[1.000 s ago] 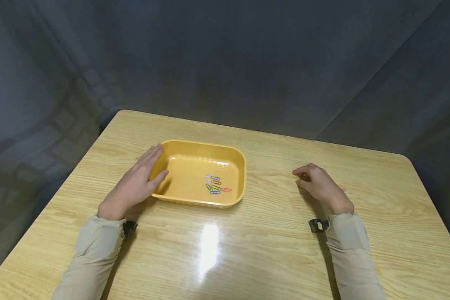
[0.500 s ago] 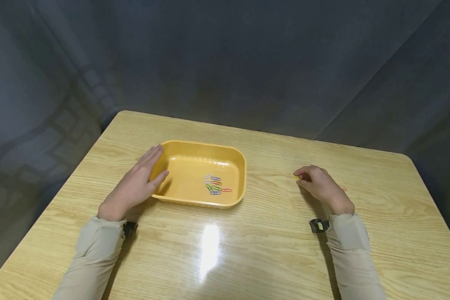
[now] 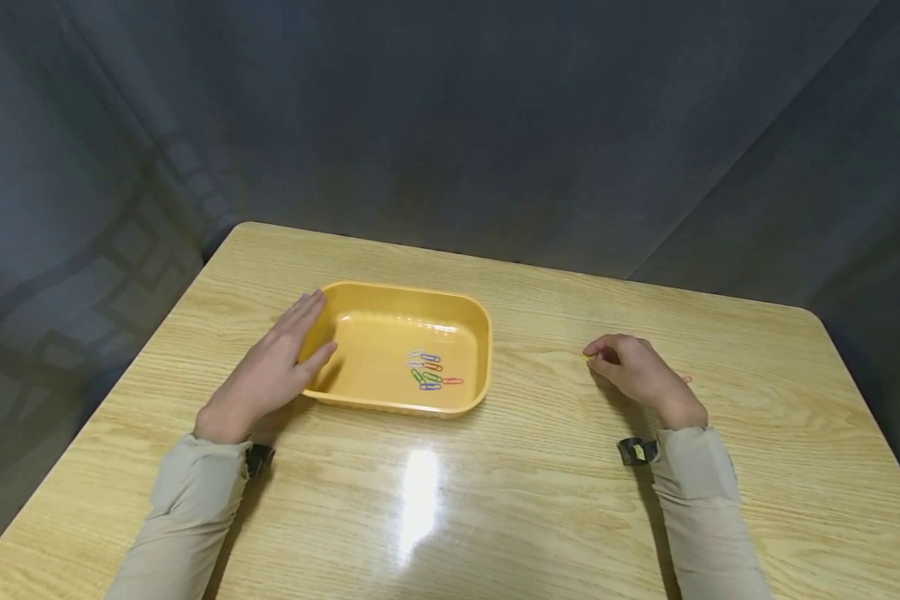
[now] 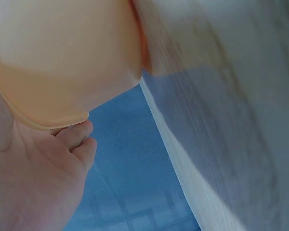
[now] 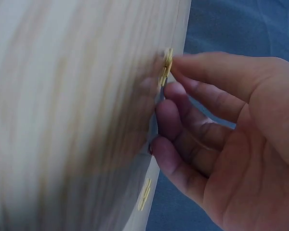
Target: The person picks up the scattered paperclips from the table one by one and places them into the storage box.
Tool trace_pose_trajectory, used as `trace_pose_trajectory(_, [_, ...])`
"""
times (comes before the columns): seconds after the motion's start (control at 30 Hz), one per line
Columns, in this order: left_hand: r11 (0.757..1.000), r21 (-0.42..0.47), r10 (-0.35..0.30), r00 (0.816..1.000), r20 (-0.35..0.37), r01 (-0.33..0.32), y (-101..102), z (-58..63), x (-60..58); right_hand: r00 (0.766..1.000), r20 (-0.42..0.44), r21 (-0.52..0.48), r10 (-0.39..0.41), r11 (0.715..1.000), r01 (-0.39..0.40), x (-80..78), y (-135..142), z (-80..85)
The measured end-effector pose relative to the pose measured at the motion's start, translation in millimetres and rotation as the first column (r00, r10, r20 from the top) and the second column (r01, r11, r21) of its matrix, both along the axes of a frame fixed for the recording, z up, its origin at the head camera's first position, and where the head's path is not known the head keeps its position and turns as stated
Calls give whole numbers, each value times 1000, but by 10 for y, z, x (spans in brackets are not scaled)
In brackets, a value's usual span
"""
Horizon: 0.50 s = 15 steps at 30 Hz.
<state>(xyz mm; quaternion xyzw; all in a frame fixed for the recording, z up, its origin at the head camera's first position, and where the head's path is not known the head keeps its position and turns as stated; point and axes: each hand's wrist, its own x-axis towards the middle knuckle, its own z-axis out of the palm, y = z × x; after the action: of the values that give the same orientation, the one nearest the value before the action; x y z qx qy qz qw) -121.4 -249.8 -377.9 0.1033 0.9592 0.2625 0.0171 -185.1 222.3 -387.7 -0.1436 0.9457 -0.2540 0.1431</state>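
Observation:
My left hand point(image 3: 266, 362) lies with straight fingers along the left side of a yellow plastic tray point(image 3: 401, 409). Its thumb reaches over the rim above the inside; in the left wrist view the palm and fingers meet the tray's edge point(image 4: 67, 126). Several coloured paper clips point(image 3: 431, 377) lie on the tray floor, right of its middle. To the right of the tray, low over the table, my right hand point(image 3: 637, 371) pinches a yellow paper clip point(image 5: 166, 67) between thumb and index finger. Its other fingers are bent towards the tabletop.
Beside the right wrist a red paper clip point(image 3: 686, 379) lies on the table, partly hidden by the hand. The right wrist view has a yellowish paper clip point(image 5: 144, 195) on the tabletop. A dark curtain point(image 3: 450, 125) hangs behind the wooden table point(image 3: 540, 500).
The right hand has shifted only slightly, its fingertips a touch lower, still pinching the yellow clip. The left hand, tray and clips in it stay in place.

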Motion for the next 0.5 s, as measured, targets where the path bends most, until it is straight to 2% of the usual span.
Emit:
trace_pose_trajectory(0.23, [1000, -3, -2, 1000, -13, 2, 2, -3, 3, 999, 27, 11, -41, 999, 40, 12, -7, 4])
trace_pose_trajectory(0.5, [1000, -1, -2, 1000, -5, 2, -2, 3, 8, 999, 36, 17, -37, 999, 36, 13, -22, 5])
